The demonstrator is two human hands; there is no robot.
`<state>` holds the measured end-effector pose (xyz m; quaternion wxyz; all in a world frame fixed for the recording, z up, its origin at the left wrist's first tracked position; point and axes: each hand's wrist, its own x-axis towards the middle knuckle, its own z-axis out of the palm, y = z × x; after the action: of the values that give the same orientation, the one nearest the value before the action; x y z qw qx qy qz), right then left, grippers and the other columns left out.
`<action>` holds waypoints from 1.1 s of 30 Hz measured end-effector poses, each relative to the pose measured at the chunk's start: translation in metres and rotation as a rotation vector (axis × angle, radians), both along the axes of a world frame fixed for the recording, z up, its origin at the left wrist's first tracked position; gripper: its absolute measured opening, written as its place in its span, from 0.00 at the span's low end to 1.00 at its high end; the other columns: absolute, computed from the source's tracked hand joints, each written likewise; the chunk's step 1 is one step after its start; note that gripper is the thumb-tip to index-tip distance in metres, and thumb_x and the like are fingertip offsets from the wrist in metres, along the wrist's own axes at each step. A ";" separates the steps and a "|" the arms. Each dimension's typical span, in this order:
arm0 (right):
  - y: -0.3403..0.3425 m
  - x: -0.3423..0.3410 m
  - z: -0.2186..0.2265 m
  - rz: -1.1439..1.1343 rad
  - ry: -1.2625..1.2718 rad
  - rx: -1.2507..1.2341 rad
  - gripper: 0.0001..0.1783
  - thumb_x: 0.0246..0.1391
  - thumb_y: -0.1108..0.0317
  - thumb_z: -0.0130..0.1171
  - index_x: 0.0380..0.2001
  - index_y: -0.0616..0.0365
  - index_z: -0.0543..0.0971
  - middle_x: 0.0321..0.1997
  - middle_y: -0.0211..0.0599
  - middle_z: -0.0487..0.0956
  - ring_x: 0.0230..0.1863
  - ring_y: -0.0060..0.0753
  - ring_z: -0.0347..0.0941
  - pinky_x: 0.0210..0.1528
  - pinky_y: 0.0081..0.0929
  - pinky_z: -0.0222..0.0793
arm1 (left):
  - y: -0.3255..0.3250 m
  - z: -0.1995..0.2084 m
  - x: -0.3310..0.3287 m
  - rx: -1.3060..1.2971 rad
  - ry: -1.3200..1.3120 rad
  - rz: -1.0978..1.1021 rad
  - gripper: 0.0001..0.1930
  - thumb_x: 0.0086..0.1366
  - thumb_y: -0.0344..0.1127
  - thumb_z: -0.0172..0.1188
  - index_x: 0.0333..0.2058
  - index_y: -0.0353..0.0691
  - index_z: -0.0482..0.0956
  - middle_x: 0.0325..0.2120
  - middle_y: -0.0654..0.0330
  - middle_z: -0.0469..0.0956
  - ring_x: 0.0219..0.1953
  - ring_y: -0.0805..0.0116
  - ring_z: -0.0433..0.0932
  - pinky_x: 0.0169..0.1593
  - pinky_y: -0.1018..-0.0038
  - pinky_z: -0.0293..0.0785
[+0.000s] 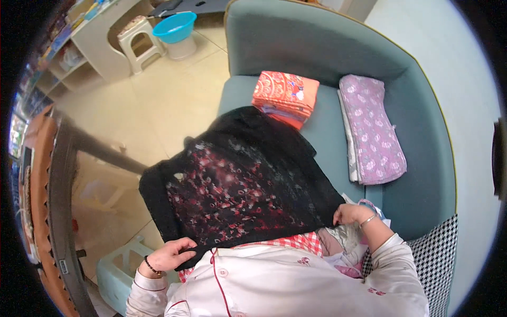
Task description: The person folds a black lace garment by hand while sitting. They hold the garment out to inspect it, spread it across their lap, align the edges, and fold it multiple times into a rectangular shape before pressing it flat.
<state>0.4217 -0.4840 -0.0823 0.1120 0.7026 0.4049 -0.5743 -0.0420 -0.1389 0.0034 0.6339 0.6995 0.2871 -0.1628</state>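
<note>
A black garment with a red and grey floral print (227,185) lies spread over my lap and the sofa seat, its far end reaching up to the folded orange cloths. My left hand (171,255) pinches its near left corner between thumb and fingers. At the near right corner, my right hand (351,214) is closed on the black edge. The garment looks mostly flat, with slight ripples; its underside is hidden.
Folded orange patterned cloths (285,95) and a folded purple floral cloth (372,132) rest on the grey-green sofa (311,47). Crumpled clothes (346,243) lie by my right forearm. A pale green stool (124,272) stands left, beneath a dark-framed table (60,211). Farther off is a blue basin (175,29).
</note>
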 end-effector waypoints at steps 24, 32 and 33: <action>0.004 -0.060 0.053 0.044 -0.451 0.173 0.21 0.34 0.59 0.69 0.35 0.54 0.78 0.37 0.39 0.80 0.41 0.45 0.76 0.40 0.36 0.72 | -0.011 0.030 -0.014 0.233 -0.009 -0.116 0.24 0.54 0.33 0.66 0.48 0.32 0.70 0.31 0.53 0.77 0.27 0.73 0.72 0.24 0.77 0.67; -0.001 -0.010 0.050 -0.507 -0.305 0.479 0.08 0.40 0.72 0.61 0.28 0.60 0.79 0.27 0.46 0.78 0.30 0.44 0.76 0.34 0.34 0.71 | -0.014 0.037 -0.008 0.225 -0.022 -0.119 0.21 0.54 0.33 0.65 0.45 0.32 0.71 0.31 0.52 0.77 0.29 0.67 0.75 0.29 0.74 0.70; 0.003 -0.011 0.048 -0.506 -0.308 0.479 0.08 0.40 0.72 0.61 0.28 0.60 0.79 0.27 0.46 0.78 0.30 0.44 0.76 0.34 0.34 0.71 | -0.014 0.044 0.001 0.170 0.035 -0.088 0.20 0.54 0.33 0.65 0.44 0.32 0.72 0.32 0.51 0.78 0.30 0.65 0.76 0.31 0.73 0.70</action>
<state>0.4104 -0.4810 -0.0341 -0.1413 0.8648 0.3199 -0.3604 -0.0408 -0.1533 0.0478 0.5593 0.7599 0.2797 -0.1777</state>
